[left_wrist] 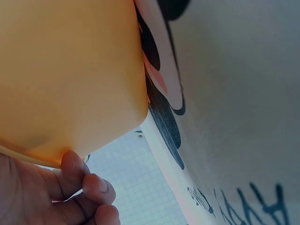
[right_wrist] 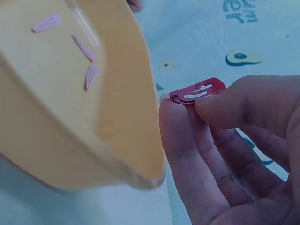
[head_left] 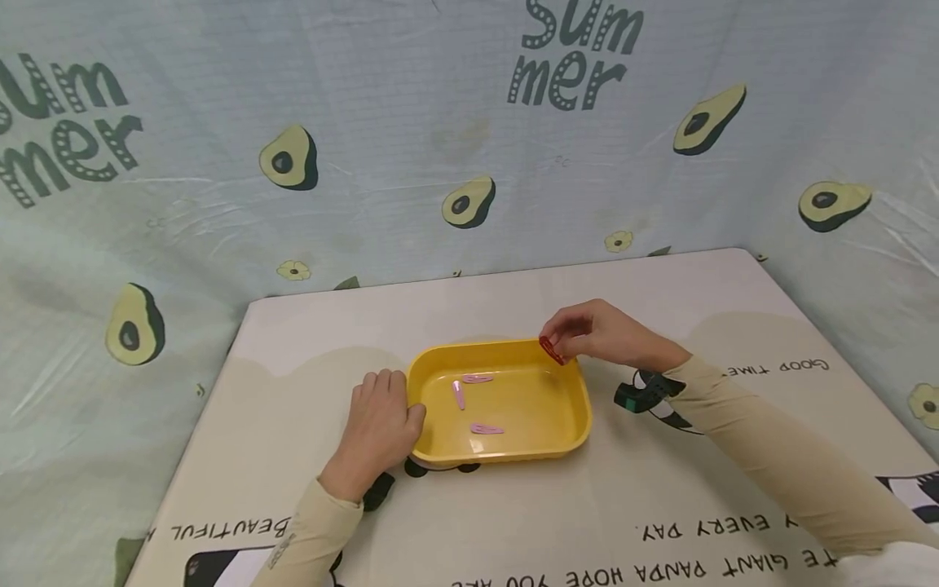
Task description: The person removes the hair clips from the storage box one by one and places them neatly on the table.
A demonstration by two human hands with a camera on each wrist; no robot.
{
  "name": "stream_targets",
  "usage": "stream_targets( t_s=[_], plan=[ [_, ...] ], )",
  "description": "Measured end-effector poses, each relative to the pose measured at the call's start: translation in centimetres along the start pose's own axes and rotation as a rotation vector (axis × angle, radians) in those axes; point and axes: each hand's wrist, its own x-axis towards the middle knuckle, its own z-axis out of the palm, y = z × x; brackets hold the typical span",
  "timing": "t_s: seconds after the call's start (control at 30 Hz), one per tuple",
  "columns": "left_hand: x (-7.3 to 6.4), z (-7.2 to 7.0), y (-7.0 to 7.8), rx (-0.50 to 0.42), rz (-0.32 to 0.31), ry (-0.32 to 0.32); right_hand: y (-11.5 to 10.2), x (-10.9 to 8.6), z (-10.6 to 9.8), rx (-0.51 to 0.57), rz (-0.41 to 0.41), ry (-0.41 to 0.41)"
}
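At the left of my feed, a person's left hand point(head_left: 380, 424) grips the near end wall of a yellow tray point(head_left: 528, 408), thumb at the rim and curled fingers outside, as I follow the work from afar. On the tray's floor lie three pink hair clips point(head_left: 458, 395), apart from one another and left of the middle. At the far right corner, a red hair clip point(head_left: 552, 350) hangs by the rim, pinched narrowly between the thumb and fingertips of the right hand point(head_left: 597, 334); whether it is over the inside or just outside, I cannot tell. I judge the step in hand to be passing the red clip across that corner, though a single moment does not tell me which way. The next move, in my view, calls for a steady left grip and a pinch that holds until the clip is past the rim. Beneath, a pale table covering point(head_left: 286, 391) runs from "Beautiful" at left to "Good time" at right, its lettering upside down to me. Behind, a pale blue sheet point(head_left: 367, 98) spans the scene, slightly creased, with "Summer" at left and right of centre and halved avocados point(head_left: 289, 159) across its width.
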Motion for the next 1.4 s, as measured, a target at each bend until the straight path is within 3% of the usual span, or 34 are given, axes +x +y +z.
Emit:
stream_targets(
  t_s=[0.5, 1.4],
  plan=[
    [-0.1, 0.0, 0.1, 0.002, -0.004, 0.000, 2.5, -2.1, -1.7, 0.013, 0.124, 0.143],
    [0.0, 0.1, 0.2, 0.015, -0.006, -0.002, 7.8, -4.8, -3.2, 0.041, 0.205, 0.304]
  ],
)
